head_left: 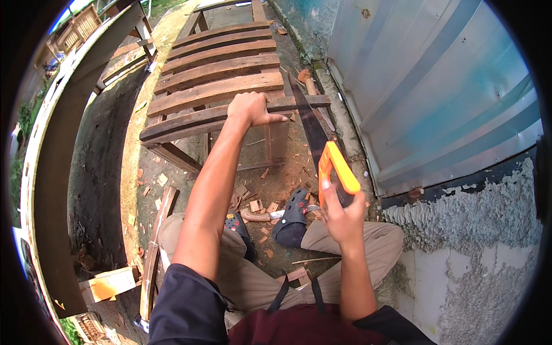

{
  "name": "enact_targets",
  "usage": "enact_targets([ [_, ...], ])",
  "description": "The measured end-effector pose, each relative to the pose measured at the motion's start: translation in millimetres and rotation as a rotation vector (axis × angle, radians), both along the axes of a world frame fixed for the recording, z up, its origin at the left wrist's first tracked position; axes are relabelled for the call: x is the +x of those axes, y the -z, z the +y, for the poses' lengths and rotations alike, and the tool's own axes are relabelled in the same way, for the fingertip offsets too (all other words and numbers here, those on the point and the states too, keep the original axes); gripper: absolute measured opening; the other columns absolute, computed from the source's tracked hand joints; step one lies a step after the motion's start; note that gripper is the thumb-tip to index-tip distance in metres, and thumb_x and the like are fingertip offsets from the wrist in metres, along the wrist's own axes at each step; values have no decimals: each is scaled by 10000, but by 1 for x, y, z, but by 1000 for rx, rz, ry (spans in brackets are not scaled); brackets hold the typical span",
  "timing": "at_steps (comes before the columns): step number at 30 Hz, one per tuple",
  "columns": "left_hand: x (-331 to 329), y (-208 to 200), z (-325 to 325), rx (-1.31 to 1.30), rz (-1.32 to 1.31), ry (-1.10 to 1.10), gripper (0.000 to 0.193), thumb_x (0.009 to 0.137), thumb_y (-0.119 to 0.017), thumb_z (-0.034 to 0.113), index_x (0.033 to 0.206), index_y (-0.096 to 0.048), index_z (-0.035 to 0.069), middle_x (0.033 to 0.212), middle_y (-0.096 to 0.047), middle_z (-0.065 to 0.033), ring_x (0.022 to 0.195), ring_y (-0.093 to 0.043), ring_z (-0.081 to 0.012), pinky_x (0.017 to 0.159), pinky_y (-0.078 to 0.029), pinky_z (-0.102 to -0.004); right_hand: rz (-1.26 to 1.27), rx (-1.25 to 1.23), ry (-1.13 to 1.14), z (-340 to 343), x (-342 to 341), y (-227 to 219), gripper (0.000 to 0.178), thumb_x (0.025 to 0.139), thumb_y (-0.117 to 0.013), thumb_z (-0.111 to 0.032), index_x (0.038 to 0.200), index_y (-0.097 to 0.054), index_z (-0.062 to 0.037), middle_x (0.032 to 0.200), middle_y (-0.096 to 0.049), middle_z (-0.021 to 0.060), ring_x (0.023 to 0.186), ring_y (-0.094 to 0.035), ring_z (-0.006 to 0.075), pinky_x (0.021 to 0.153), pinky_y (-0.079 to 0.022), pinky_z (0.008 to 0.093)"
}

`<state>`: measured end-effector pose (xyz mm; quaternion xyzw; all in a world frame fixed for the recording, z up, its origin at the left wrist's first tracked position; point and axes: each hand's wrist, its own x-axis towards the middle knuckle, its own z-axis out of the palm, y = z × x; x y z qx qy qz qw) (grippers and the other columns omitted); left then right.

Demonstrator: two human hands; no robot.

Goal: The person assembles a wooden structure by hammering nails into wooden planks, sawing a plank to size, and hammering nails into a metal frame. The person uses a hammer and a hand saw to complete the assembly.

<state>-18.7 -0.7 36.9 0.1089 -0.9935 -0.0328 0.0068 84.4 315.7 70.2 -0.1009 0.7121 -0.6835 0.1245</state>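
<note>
Saw point(318, 135) is held by right grip point(344, 214).
Far slats point(218, 70) are laid; near slat point(195, 119), held by left grip point(250, 109), isn't sawn through.

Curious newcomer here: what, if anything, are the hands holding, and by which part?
The right hand grips the saw by its orange handle. The left hand rests on the front slat, near its middle; any grip is hidden.

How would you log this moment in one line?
left hand: on long dark wooden slat | right hand: gripping orange-handled metal handsaw | blade: at slat's right end | nearby: scattered tan wood chips
</note>
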Motion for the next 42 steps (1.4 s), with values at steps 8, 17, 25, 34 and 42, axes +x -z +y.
enact_targets([
  [8, -3, 3, -1, -9, -7, 24, 973, 636, -645, 920, 809, -758, -31, 871, -749, -236, 843, -744, -379, 796, -597, -460, 228, 172, -20, -71, -68, -8, 384, 975, -670, -267, 715, -609, 9, 568, -545, -9, 510, -491, 104, 511, -388, 348],
  [17, -2, -9, 5, 44, -38, 10, 991, 638, -666, 900, 923, -704, -48, 872, -732, -248, 886, -727, -399, 808, -571, -483, -22, 94, 1, -15, -19, 15, 344, 987, -672, -239, 780, -661, 35, 606, -598, 24, 587, -530, 78, 555, -411, 315],
  [25, 3, -1, -5, -4, -2, 11, 984, 635, -638, 926, 841, -758, -29, 873, -748, -239, 861, -743, -384, 800, -594, -469, 160, 201, -4, -38, -9, 14, 293, 957, -659, -177, 770, -624, 45, 598, -604, 92, 548, -568, 157, 551, -435, 367],
  [34, -7, -8, 4, 9, -1, 9, 983, 633, -637, 928, 867, -759, -19, 887, -751, -230, 871, -743, -384, 810, -594, -471, 1, 12, 28, -41, -44, 10, 344, 970, -655, -206, 718, -618, 26, 577, -561, -2, 546, -503, 87, 536, -397, 327],
  [42, 3, 1, -8, 1, -3, 11, 977, 632, -643, 920, 844, -766, -26, 870, -748, -237, 854, -742, -384, 802, -597, -464, 204, 199, -29, -17, 13, 7, 246, 955, -665, -140, 786, -648, 39, 592, -593, 91, 562, -596, 144, 561, -461, 356],
])
